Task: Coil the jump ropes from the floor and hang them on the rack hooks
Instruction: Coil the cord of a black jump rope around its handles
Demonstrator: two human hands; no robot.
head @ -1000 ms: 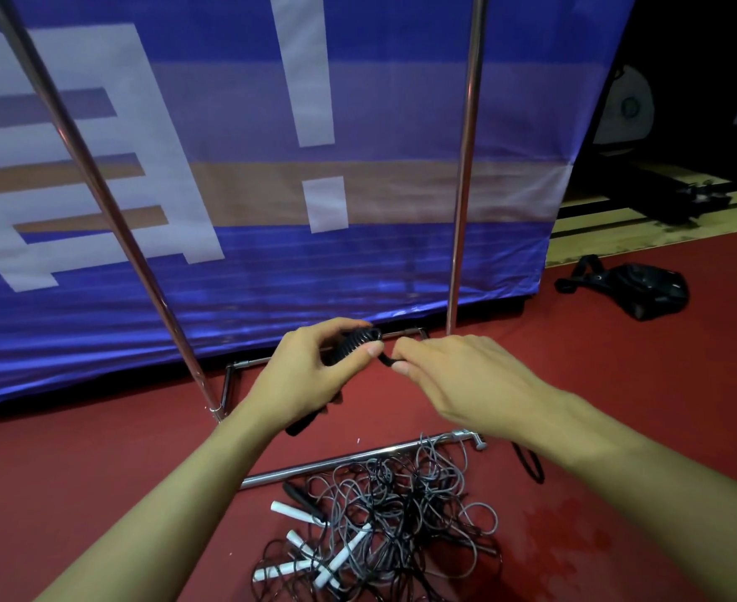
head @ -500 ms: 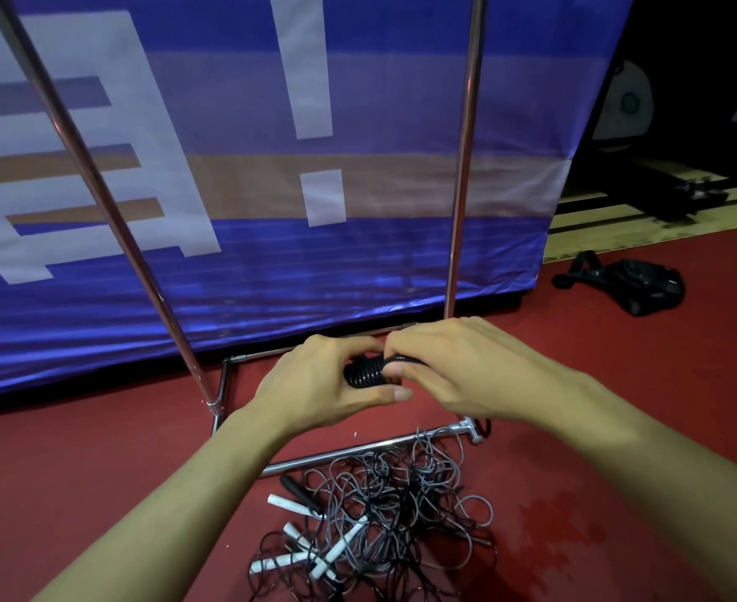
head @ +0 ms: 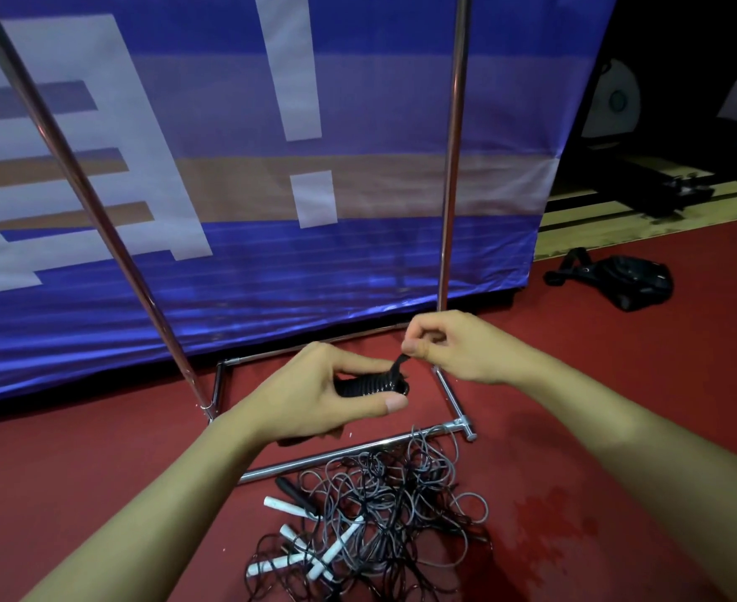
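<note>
the left hand (head: 314,397) grips a black jump rope (head: 368,384) already wound tight around its handles, thumb and fingers curled round the bundle, held above the red floor (head: 97,462) in front of the rack (head: 453,167). the right hand (head: 453,345) pinches the rope's free end between thumb and forefinger, pulling it up from the coil.

risk: if that short tail slips from the pinch before it is tucked, the wraps will likely spring loose and the coil will need redoing. pulling too hard could drag wraps off the handle end.

below lies the tangled pile of ropes (head: 379,514), grey and black cords with white handles (head: 284,505), partly draped over the rack's base bar (head: 349,449), so they may snag when lifted. no hooks are in view. a black bag (head: 627,282) lies off to the right, a blue banner (head: 227,167) behind.
</note>
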